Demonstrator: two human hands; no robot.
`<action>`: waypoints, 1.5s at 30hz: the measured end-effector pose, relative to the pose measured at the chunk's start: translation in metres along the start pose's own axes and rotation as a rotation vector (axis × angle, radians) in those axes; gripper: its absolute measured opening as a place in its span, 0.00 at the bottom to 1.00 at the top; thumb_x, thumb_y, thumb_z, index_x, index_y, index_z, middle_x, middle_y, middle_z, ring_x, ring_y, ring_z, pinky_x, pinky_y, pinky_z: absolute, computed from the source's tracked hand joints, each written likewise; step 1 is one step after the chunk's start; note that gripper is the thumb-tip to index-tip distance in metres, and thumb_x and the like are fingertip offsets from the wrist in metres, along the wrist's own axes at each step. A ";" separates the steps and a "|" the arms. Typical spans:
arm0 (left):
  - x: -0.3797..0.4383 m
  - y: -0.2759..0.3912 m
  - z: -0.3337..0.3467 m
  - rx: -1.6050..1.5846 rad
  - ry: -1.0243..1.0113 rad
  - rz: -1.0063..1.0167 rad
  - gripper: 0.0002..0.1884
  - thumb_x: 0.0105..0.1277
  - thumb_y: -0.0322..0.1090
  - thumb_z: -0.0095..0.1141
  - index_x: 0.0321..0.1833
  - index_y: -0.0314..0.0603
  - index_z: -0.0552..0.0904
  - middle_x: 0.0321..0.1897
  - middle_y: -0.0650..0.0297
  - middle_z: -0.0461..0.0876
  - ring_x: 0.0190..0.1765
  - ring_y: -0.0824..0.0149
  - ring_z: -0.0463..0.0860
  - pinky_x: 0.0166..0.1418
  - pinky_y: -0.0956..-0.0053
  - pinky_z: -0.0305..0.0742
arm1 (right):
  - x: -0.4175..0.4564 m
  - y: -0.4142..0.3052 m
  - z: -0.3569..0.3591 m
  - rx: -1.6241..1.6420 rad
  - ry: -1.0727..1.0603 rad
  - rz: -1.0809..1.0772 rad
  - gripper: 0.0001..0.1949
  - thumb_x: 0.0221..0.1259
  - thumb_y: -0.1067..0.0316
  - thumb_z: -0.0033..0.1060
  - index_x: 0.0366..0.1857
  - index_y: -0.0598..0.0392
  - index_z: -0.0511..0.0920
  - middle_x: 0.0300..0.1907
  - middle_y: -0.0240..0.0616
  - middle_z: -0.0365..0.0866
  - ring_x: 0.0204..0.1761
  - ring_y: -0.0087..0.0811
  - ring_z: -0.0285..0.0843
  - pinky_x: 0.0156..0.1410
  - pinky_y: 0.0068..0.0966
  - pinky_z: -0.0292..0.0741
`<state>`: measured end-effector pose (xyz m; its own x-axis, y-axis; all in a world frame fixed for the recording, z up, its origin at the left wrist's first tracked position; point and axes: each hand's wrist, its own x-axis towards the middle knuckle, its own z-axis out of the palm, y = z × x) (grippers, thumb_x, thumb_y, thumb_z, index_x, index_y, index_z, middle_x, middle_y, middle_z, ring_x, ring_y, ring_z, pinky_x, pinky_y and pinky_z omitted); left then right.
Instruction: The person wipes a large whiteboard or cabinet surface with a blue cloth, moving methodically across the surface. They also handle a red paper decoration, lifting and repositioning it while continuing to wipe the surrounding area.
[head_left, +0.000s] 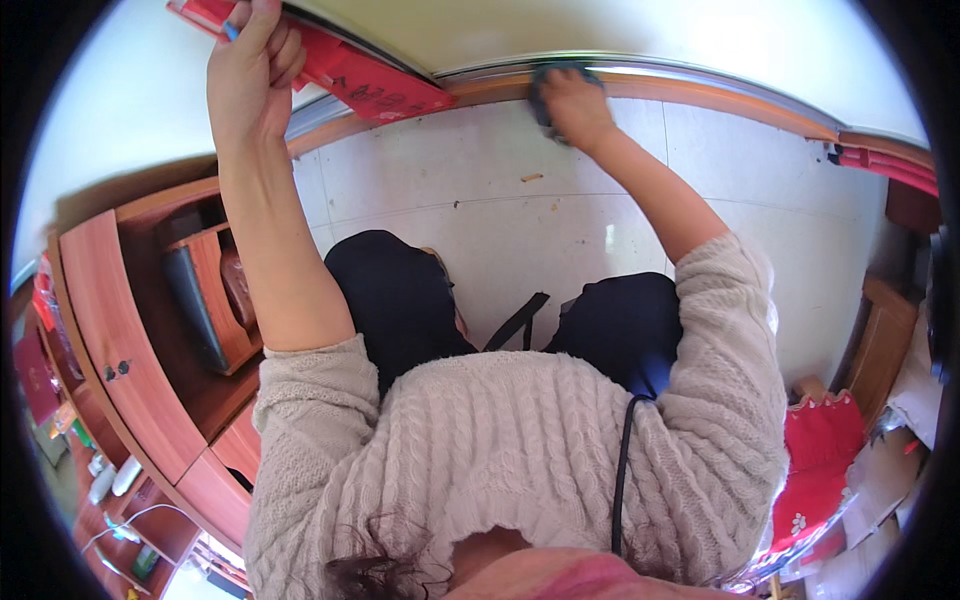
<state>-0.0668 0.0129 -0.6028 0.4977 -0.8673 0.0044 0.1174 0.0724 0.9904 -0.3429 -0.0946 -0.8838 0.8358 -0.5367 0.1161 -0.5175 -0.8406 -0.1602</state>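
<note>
At the upper left, my left hand (259, 71) is raised with curled fingers at the edge of a red covering (367, 86) that bears dark writing; a small blue thing shows by the fingers. What exactly that hand grips is partly hidden. My right hand (574, 105) presses a dark grey-green cloth (537, 94) onto the metal track (645, 73) and wooden sill (675, 91) at the foot of a pale panel. The cloth's lower part hangs over the sill's near edge.
Pale floor tiles (540, 225) with small bits of debris, one a short tan piece (532, 178), lie before my knees. A wooden cabinet (135, 322) with an open compartment stands at left. At right are a wooden piece of furniture (877, 345) and a red patterned cloth (817, 450).
</note>
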 end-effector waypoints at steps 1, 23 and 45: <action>0.001 0.000 -0.003 0.018 0.019 -0.003 0.14 0.77 0.37 0.56 0.29 0.52 0.71 0.16 0.76 0.53 0.19 0.79 0.47 0.23 0.78 0.43 | -0.015 0.017 0.000 -0.071 -0.012 0.049 0.10 0.56 0.71 0.55 0.41 0.53 0.82 0.46 0.39 0.77 0.52 0.43 0.77 0.49 0.38 0.81; -0.029 0.002 0.020 -0.120 0.213 0.240 0.20 0.71 0.34 0.62 0.60 0.28 0.78 0.19 0.77 0.69 0.16 0.83 0.59 0.20 0.84 0.50 | -0.023 0.045 -0.030 -0.372 -0.313 0.315 0.11 0.67 0.68 0.51 0.42 0.52 0.86 0.46 0.47 0.84 0.49 0.47 0.85 0.52 0.43 0.81; -0.059 0.051 -0.045 -0.172 0.448 0.511 0.20 0.70 0.29 0.59 0.63 0.27 0.77 0.15 0.75 0.66 0.15 0.81 0.59 0.21 0.84 0.50 | 0.039 -0.081 0.023 -0.064 -0.071 0.223 0.09 0.67 0.68 0.48 0.43 0.54 0.80 0.45 0.47 0.84 0.49 0.47 0.84 0.51 0.46 0.81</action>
<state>-0.0517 0.0894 -0.5588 0.8289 -0.4197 0.3698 -0.1098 0.5262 0.8432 -0.2647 -0.0459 -0.8891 0.7091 -0.7050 0.0155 -0.6995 -0.7060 -0.1110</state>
